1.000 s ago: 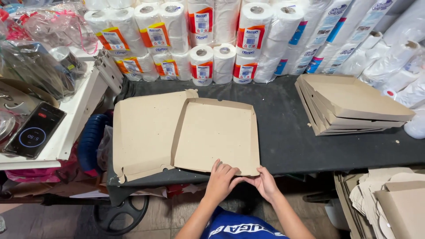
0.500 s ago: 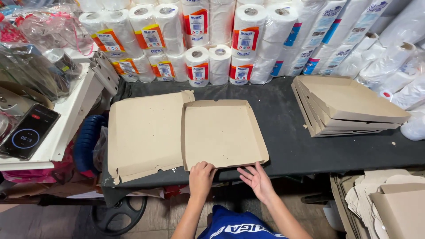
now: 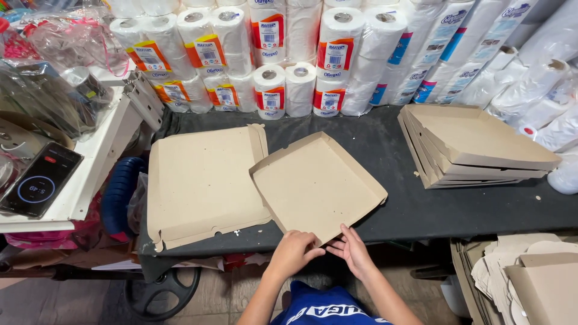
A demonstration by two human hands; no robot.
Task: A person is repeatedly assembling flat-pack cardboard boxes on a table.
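On the black table (image 3: pixel 421 210), near edge: one brown cardboard pizza box (image 3: pixel 265 180), unfolded, lid panel flat at left, tray half turned askew at right with side walls raised. Left hand (image 3: pixel 293 251) and right hand (image 3: pixel 354 251) meet at tray's nearest corner, fingers curled together, pinching the cardboard edge. Stack of folded boxes (image 3: pixel 475 147) well apart at right. Paper rolls (image 3: pixel 289 60) line the back. Phone (image 3: pixel 37 186) lies on white shelf at left.

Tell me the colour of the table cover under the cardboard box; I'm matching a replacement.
Black, or a very dark grey, table cover, seen in the head view.
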